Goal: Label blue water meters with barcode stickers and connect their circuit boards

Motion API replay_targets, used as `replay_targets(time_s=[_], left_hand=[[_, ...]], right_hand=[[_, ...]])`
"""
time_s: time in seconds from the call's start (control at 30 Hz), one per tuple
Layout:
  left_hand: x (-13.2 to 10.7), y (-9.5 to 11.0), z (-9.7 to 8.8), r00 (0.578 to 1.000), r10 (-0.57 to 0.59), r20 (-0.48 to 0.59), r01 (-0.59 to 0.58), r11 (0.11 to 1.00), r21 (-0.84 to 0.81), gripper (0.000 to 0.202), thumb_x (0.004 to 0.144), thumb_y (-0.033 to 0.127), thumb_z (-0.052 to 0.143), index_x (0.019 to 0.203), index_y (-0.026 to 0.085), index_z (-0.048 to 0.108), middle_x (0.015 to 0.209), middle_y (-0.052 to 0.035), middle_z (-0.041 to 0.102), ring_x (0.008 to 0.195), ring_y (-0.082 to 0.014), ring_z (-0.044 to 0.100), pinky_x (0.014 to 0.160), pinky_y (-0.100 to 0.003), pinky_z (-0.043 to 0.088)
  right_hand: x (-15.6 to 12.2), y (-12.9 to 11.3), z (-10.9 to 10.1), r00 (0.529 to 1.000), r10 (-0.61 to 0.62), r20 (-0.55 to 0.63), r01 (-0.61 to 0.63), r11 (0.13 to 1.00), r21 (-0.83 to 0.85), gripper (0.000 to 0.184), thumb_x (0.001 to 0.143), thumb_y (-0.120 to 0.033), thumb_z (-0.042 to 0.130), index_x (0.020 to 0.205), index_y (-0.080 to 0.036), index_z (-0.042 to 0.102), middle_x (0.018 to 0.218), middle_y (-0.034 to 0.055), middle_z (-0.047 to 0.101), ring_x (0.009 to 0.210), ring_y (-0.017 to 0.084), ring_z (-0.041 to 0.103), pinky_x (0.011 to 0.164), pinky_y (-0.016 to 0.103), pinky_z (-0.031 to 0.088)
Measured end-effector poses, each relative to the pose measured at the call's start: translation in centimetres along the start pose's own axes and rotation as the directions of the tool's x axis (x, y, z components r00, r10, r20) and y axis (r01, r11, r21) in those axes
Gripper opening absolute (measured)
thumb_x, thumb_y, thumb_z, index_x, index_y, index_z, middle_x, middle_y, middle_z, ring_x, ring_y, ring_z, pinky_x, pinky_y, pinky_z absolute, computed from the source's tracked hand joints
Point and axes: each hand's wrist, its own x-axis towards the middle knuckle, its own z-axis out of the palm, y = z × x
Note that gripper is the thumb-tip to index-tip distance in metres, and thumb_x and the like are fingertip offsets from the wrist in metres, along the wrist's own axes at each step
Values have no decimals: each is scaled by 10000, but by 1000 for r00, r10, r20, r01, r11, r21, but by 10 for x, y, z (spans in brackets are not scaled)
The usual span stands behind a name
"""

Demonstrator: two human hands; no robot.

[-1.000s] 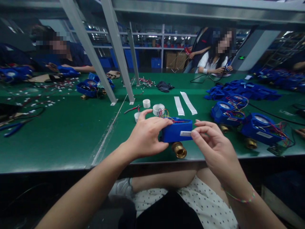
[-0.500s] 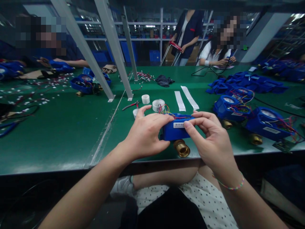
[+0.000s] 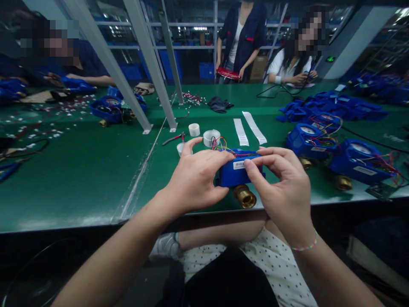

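A blue water meter (image 3: pixel 236 175) with a brass pipe fitting (image 3: pixel 245 197) sits near the table's front edge. Coloured wires (image 3: pixel 223 144) come out of its top. On its near face is a white barcode label (image 3: pixel 239 165). My left hand (image 3: pixel 196 179) grips the left side, index finger along the top edge and thumb low by the face. My right hand (image 3: pixel 281 183) pinches the right side, its thumb on the label's right end and its fingers at the top edge. Both hands cover parts of the meter.
More blue water meters (image 3: pixel 362 160) stand at right, before a heap of blue parts (image 3: pixel 335 108). Tape rolls (image 3: pixel 211 138), pliers (image 3: pixel 173 139) and label strips (image 3: pixel 254 128) lie behind the meter. Grey posts (image 3: pixel 153 64) rise at left. Several co-workers (image 3: pixel 244 40) are across the table.
My hands stay on the meter, the right thumb shifting slightly left along the label. Across the table, a standing person has lowered a red-topped stool or frame.
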Motion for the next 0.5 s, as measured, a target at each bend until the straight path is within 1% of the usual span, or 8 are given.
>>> replay_targets(time_s=[0.07, 0.13, 0.2, 0.27, 0.3, 0.37, 0.43, 0.5], left_hand=[[-2, 3, 0, 1000, 6, -9, -6, 1000, 2, 438, 779, 269, 648, 1214, 219, 636, 1154, -51, 764, 1089, -270, 709, 1230, -549, 196], [-5, 6, 1, 1000, 7, -16, -6, 1000, 12, 418, 789, 256, 643, 1206, 216, 638, 1153, -48, 766, 1085, -265, 712, 1232, -549, 192], [-7, 9, 2, 1000, 6, -21, -6, 1000, 22, 396, 799, 247, 640, 1193, 214, 642, 1158, -48, 766, 1088, -264, 712, 1233, -550, 188], [-9, 12, 3, 1000, 12, -29, -11, 1000, 23, 366, 816, 240, 633, 1181, 214, 645, 1155, -46, 769, 1091, -260, 713, 1234, -546, 183], [-11, 13, 4, 999, 17, -36, -16, 1000, 22, 352, 825, 238, 631, 1176, 215, 647, 1150, -43, 771, 1092, -256, 715, 1235, -541, 182], [-16, 16, 8, 998, 31, -56, -29, 999, 24, 333, 840, 233, 637, 1173, 216, 652, 1141, -33, 776, 1096, -246, 718, 1239, -529, 177], [-26, 20, 14, 996, 49, -81, -46, 998, 38, 323, 851, 226, 652, 1174, 215, 656, 1145, -25, 777, 1108, -231, 718, 1249, -517, 162], [-41, 26, 24, 989, 89, -116, -82, 995, 58, 271, 888, 213, 642, 1158, 218, 665, 1156, -13, 779, 1132, -205, 712, 1267, -502, 126]], right_hand=[[-3, -2, 0, 999, -43, 0, 43, 998, -55, 145, 902, -336, 772, 877, -202, 722, 1075, 60, 652, 1059, 222, 650, 954, 415, 558], [-5, -2, 2, 999, -37, -9, 36, 996, -75, 237, 850, -384, 824, 931, -203, 695, 1097, 62, 636, 1093, 234, 634, 936, 415, 573], [-6, 0, 3, 998, 35, -43, -37, 999, -40, 450, 755, -445, 894, 1053, -204, 660, 1155, 70, 611, 1132, 247, 618, 908, 405, 601], [-7, 5, 4, 988, 146, -47, -143, 988, 64, 610, 679, -470, 938, 1137, -211, 631, 1184, 65, 609, 1143, 244, 625, 906, 386, 621], [-7, 8, 4, 980, 198, -31, -192, 972, 134, 617, 667, -462, 946, 1139, -218, 633, 1174, 56, 623, 1134, 236, 638, 916, 376, 626], [-11, 15, 2, 963, 268, 24, -265, 924, 275, 514, 700, -418, 936, 1090, -232, 658, 1127, 32, 658, 1101, 215, 667, 951, 364, 624], [-24, 22, -3, 954, 293, 62, -294, 876, 382, 410, 751, -362, 908, 1069, -243, 679, 1112, 23, 679, 1082, 202, 687, 976, 363, 621], [-47, 32, -10, 959, 273, 78, -280, 866, 415, 348, 791, -310, 879, 1082, -249, 697, 1135, 34, 688, 1102, 211, 691, 1006, 385, 613]])
